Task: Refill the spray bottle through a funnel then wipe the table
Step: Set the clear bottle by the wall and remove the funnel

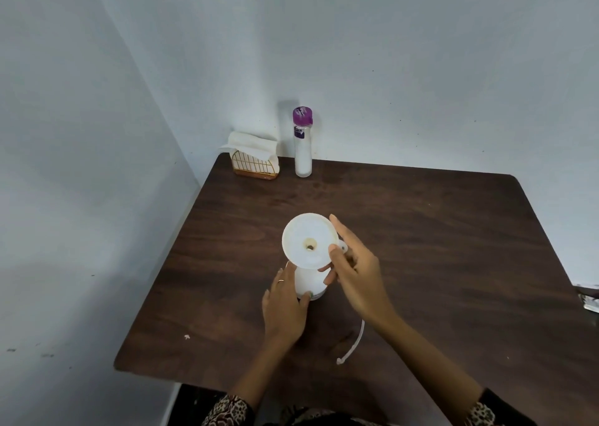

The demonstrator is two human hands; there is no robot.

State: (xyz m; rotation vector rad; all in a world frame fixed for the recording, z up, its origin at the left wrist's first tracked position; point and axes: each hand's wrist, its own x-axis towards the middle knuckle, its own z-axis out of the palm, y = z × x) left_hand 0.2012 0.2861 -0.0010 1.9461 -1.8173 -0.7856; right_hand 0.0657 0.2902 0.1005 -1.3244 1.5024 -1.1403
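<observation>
A white spray bottle [310, 284] stands upright at the middle of the dark wooden table [437, 231], its sprayer top off. A white funnel [306, 239] sits in its neck, the wide mouth facing up. My left hand [285, 302] wraps the bottle's lower left side. My right hand [355, 270] grips the funnel's right rim and tab with thumb and fingers. The sprayer's white dip tube [351, 344] lies on the table under my right forearm; the sprayer head is hidden. A tall clear bottle with a purple cap [303, 143] stands at the back edge.
A gold wire holder with white paper napkins [254, 158] stands at the back left corner, next to the purple-capped bottle. Walls close off the back and left of the table. Something metallic [590, 300] shows at the right edge.
</observation>
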